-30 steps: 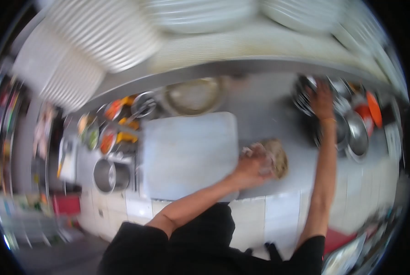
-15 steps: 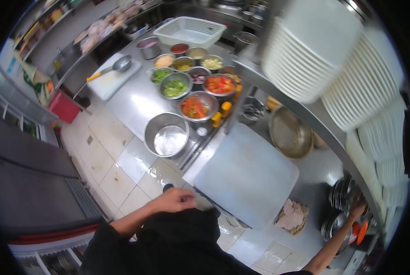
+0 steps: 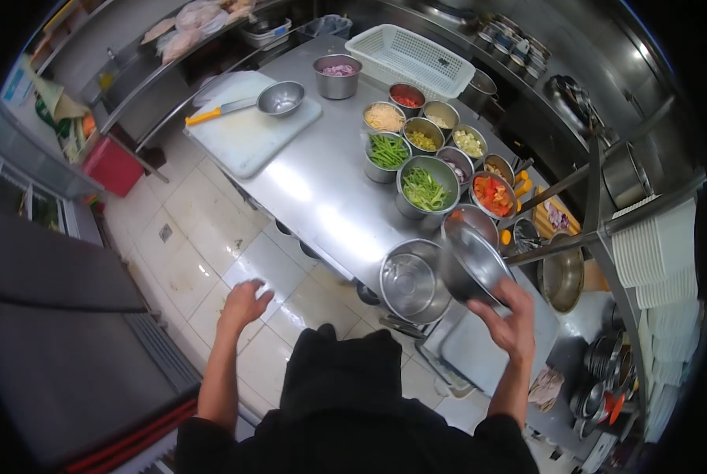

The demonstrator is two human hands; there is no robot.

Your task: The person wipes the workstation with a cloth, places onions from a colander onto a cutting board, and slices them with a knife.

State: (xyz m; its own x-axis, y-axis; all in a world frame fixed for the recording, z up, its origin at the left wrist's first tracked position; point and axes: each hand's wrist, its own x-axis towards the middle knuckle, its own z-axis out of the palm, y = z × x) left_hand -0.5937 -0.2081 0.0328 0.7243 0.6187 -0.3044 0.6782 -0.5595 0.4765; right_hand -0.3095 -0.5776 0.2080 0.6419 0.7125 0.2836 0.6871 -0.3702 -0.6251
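The hands are staying well apart. The right hand (image 3: pixel 515 324) is gripping the metal bowl (image 3: pixel 473 261) near its rim, thumb and fingers closing on the near edge, while the left hand (image 3: pixel 247 304) is hanging over the floor tiles (image 3: pixel 172 268) with fingers loosely curling and nothing showing in it. The bowl is tilting, its outline blurring, and it is covering parts of the large steel pot (image 3: pixel 408 276) and a smaller pot (image 3: pixel 472 225); whether it is touching either rim cannot be told. With one hand bearing the weight at one edge, handling it well is probably depending on a firm pinch and a level wrist. Since the shredded greens (image 3: pixel 424 189) and the red pieces (image 3: pixel 491 193) are sitting open just beyond, lifting clear of the rims is looking wiser than sweeping across. The left hand is being free to steady the far side. Farther out on the worktop (image 3: pixel 314 189), a yellow-handled knife (image 3: pixel 215 115) is lying on a white board (image 3: pixel 262 150), well apart from the bowl.
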